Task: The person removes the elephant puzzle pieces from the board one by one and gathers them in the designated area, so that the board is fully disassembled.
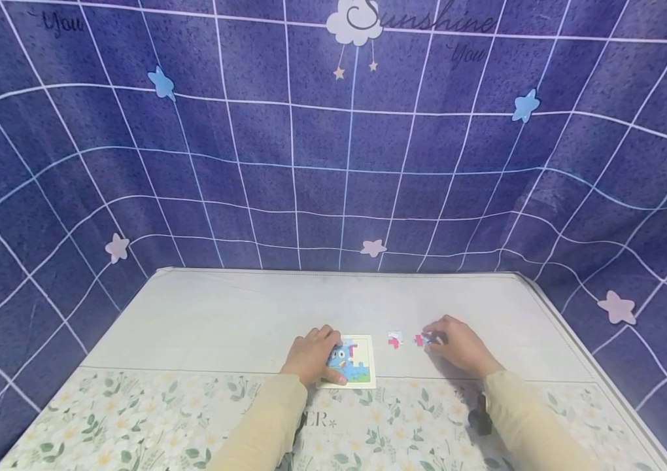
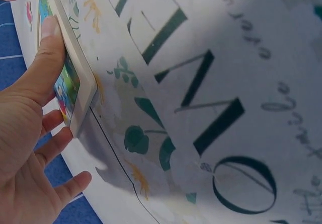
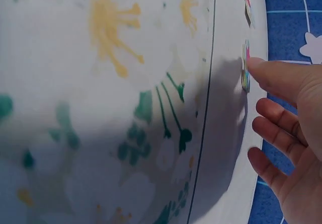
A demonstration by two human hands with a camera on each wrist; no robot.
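On the table lies a jigsaw puzzle point(image 1: 359, 376) in a pale frame, partly filled with a blue cartoon figure. My left hand point(image 1: 312, 356) holds it at its left side, thumb across the picture, as the left wrist view also shows. To the right, my right hand point(image 1: 457, 345) pinches a pink and blue puzzle piece point(image 1: 420, 340). Its thumb point(image 3: 261, 73) lies against that piece in the right wrist view; the index finger is mostly hidden there. Another puzzle piece point(image 1: 395, 338), white and pink, lies between the puzzle and the right hand.
The table cover point(image 1: 222, 314) is plain white at the back and flowered at the front point(image 1: 151, 418), with a seam across it. A dark blue curtain point(image 1: 322, 144) with a grid and stars hangs behind the table and along its sides.
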